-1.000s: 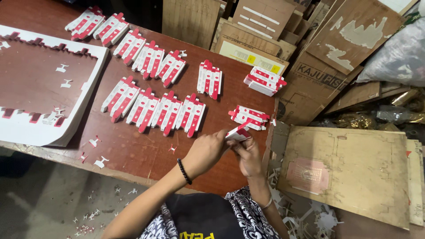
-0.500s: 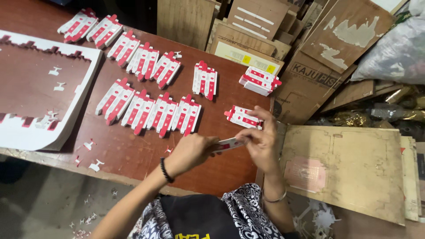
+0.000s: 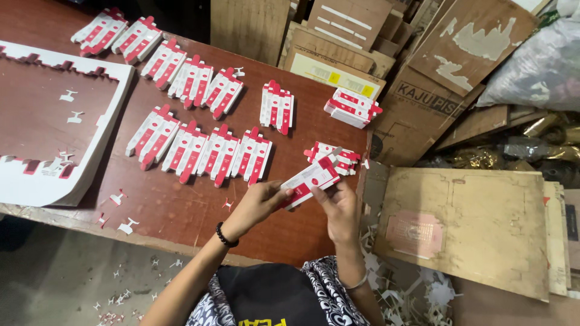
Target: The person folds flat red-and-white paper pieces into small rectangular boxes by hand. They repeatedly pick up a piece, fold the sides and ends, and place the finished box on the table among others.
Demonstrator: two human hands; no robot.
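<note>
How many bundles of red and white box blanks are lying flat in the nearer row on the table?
4, side by side in the nearer row: first, second, third, fourth. Each looks like a stack, so sheets underneath may be hidden.

Nine fanned groups of flat red-and-white die-cut cardboard blanks (image 3: 199, 151) lie in two rows on the brown wooden counter (image 3: 181, 205), plus two small stacks (image 3: 352, 107) near its right edge. One large punched-out white cardboard sheet (image 3: 90, 145) sits at the left edge. One blank (image 3: 311, 179) is held up.
</note>
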